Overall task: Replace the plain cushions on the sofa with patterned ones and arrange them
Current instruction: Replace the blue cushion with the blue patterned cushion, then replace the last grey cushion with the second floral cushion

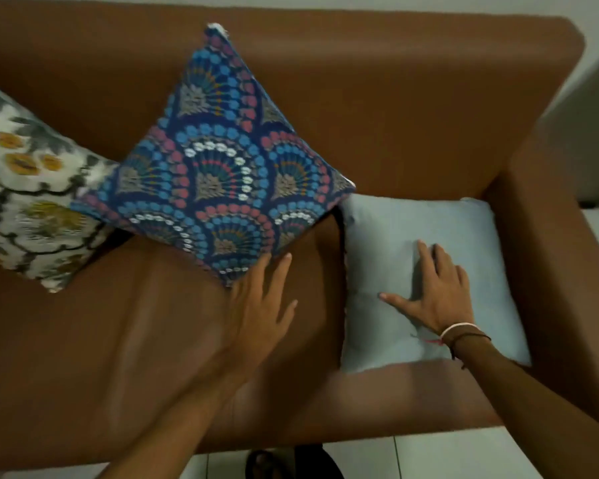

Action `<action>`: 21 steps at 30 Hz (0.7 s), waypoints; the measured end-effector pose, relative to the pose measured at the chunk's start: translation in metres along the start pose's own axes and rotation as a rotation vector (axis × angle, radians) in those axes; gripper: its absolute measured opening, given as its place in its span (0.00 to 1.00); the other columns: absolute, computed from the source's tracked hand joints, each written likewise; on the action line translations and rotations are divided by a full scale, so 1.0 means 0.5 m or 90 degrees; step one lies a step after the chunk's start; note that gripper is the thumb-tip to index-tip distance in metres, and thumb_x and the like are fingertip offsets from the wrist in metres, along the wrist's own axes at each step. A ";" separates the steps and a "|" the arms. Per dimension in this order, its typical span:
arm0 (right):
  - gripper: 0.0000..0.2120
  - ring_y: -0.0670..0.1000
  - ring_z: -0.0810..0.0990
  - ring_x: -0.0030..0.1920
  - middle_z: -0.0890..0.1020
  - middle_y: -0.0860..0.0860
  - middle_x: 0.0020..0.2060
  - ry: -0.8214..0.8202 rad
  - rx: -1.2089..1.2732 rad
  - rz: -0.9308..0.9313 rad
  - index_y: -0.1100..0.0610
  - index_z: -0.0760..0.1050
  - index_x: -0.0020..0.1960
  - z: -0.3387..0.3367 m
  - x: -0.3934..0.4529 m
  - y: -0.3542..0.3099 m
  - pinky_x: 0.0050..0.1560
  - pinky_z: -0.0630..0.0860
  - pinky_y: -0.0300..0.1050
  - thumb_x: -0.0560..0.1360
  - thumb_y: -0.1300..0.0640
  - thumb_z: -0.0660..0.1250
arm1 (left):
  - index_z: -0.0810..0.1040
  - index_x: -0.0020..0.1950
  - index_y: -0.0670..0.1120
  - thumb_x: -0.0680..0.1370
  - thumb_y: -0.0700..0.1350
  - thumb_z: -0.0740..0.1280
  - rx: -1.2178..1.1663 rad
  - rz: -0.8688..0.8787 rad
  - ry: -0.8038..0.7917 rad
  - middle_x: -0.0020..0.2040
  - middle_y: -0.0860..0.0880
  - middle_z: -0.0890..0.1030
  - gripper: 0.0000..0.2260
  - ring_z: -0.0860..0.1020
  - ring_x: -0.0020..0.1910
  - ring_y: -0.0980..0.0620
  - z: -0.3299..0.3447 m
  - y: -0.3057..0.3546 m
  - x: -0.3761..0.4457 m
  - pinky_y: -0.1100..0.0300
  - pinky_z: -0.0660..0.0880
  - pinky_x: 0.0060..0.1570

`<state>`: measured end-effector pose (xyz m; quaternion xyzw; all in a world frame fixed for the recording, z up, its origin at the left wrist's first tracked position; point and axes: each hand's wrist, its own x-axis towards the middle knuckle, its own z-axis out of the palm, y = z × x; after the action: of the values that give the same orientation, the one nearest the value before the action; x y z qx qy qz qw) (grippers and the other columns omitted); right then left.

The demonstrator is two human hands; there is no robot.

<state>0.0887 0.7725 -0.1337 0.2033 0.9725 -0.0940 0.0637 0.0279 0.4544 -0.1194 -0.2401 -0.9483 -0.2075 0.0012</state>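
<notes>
Left hand, fingers spread and gripping nothing, props the blue cushion on its corner; right hand lies flat on the plain cushion, likely next to go.

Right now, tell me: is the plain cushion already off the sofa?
No, the plain cushion lies flat on the sofa seat under the right hand.
</notes>
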 end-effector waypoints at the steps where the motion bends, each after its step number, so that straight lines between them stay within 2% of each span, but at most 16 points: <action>1: 0.60 0.63 0.59 0.81 0.61 0.62 0.80 0.002 0.005 0.035 0.55 0.54 0.83 0.003 -0.020 0.038 0.78 0.60 0.65 0.64 0.18 0.59 | 0.63 0.81 0.45 0.77 0.52 0.73 -0.095 -0.040 -0.083 0.77 0.38 0.68 0.36 0.70 0.74 0.36 0.031 0.024 -0.007 0.43 0.69 0.71; 3: 0.56 0.63 0.58 0.81 0.60 0.62 0.81 -0.006 0.037 0.114 0.53 0.55 0.83 0.007 -0.058 0.123 0.79 0.58 0.66 0.67 0.19 0.62 | 0.58 0.82 0.47 0.75 0.55 0.75 -0.319 -0.176 -0.243 0.80 0.42 0.64 0.41 0.63 0.79 0.41 0.098 0.074 -0.009 0.51 0.63 0.75; 5: 0.56 0.64 0.61 0.80 0.61 0.61 0.81 -0.028 0.140 0.212 0.52 0.55 0.83 0.009 -0.082 0.205 0.79 0.60 0.64 0.66 0.22 0.67 | 0.60 0.81 0.49 0.72 0.58 0.77 -0.491 -0.319 -0.340 0.78 0.43 0.68 0.44 0.69 0.74 0.46 0.164 0.123 0.003 0.58 0.69 0.67; 7: 0.60 0.63 0.66 0.78 0.66 0.59 0.80 -0.074 0.315 0.310 0.50 0.56 0.83 0.009 -0.103 0.271 0.78 0.64 0.61 0.61 0.20 0.68 | 0.62 0.79 0.51 0.66 0.62 0.80 -0.571 -0.395 -0.379 0.74 0.46 0.72 0.47 0.74 0.68 0.49 0.216 0.171 0.017 0.59 0.73 0.61; 9: 0.60 0.62 0.70 0.75 0.70 0.55 0.78 -0.108 0.422 0.378 0.47 0.59 0.82 0.024 -0.123 0.326 0.77 0.67 0.58 0.58 0.21 0.68 | 0.67 0.75 0.55 0.57 0.65 0.82 -0.607 -0.429 -0.347 0.70 0.53 0.76 0.50 0.75 0.67 0.51 0.266 0.204 0.034 0.56 0.75 0.63; 11: 0.53 0.59 0.73 0.74 0.72 0.52 0.76 -0.128 0.478 0.398 0.45 0.61 0.81 0.037 -0.138 0.358 0.77 0.68 0.56 0.62 0.25 0.72 | 0.73 0.67 0.57 0.50 0.65 0.84 -0.656 -0.483 -0.276 0.62 0.58 0.80 0.48 0.78 0.63 0.53 0.304 0.233 0.054 0.62 0.76 0.56; 12: 0.50 0.58 0.74 0.72 0.74 0.51 0.75 -0.129 0.509 0.387 0.45 0.63 0.80 0.044 -0.141 0.360 0.76 0.69 0.56 0.64 0.27 0.74 | 0.75 0.65 0.54 0.50 0.62 0.85 -0.675 -0.512 -0.249 0.59 0.57 0.81 0.46 0.80 0.60 0.52 0.311 0.243 0.064 0.65 0.76 0.51; 14: 0.48 0.55 0.76 0.70 0.76 0.50 0.73 -0.113 0.605 0.366 0.46 0.65 0.79 0.049 -0.137 0.361 0.76 0.70 0.58 0.65 0.27 0.74 | 0.78 0.63 0.50 0.54 0.55 0.86 -0.680 -0.540 -0.204 0.57 0.57 0.83 0.40 0.81 0.56 0.53 0.311 0.275 0.082 0.66 0.75 0.48; 16: 0.53 0.56 0.74 0.73 0.74 0.50 0.74 -0.123 0.719 0.401 0.49 0.67 0.79 0.045 -0.129 0.361 0.77 0.69 0.60 0.62 0.23 0.71 | 0.79 0.56 0.56 0.60 0.48 0.86 -0.674 -0.503 -0.143 0.48 0.65 0.84 0.28 0.84 0.50 0.58 0.275 0.314 0.103 0.73 0.76 0.40; 17: 0.55 0.56 0.72 0.74 0.74 0.49 0.75 -0.142 0.778 0.413 0.49 0.67 0.79 0.047 -0.127 0.364 0.77 0.68 0.60 0.60 0.20 0.68 | 0.78 0.53 0.59 0.61 0.45 0.85 -0.691 -0.447 -0.113 0.44 0.67 0.84 0.26 0.84 0.49 0.61 0.249 0.336 0.115 0.74 0.76 0.37; 19: 0.52 0.57 0.72 0.73 0.75 0.49 0.71 -0.241 0.861 0.438 0.49 0.69 0.78 0.028 -0.126 0.357 0.74 0.68 0.56 0.63 0.18 0.60 | 0.76 0.55 0.61 0.63 0.42 0.84 -0.672 -0.287 -0.065 0.46 0.71 0.83 0.27 0.82 0.49 0.67 0.166 0.391 0.134 0.73 0.77 0.40; 21: 0.46 0.58 0.75 0.71 0.78 0.53 0.69 -0.320 0.961 0.460 0.49 0.72 0.75 0.011 -0.116 0.363 0.76 0.66 0.59 0.70 0.19 0.53 | 0.76 0.57 0.60 0.65 0.46 0.79 -0.578 -0.103 -0.024 0.49 0.75 0.80 0.24 0.79 0.50 0.71 0.080 0.437 0.127 0.73 0.76 0.46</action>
<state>0.2160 0.9125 -0.1582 0.4606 0.4834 -0.7290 0.1504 0.0751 0.6734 -0.0638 -0.1451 -0.7769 -0.5970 -0.1375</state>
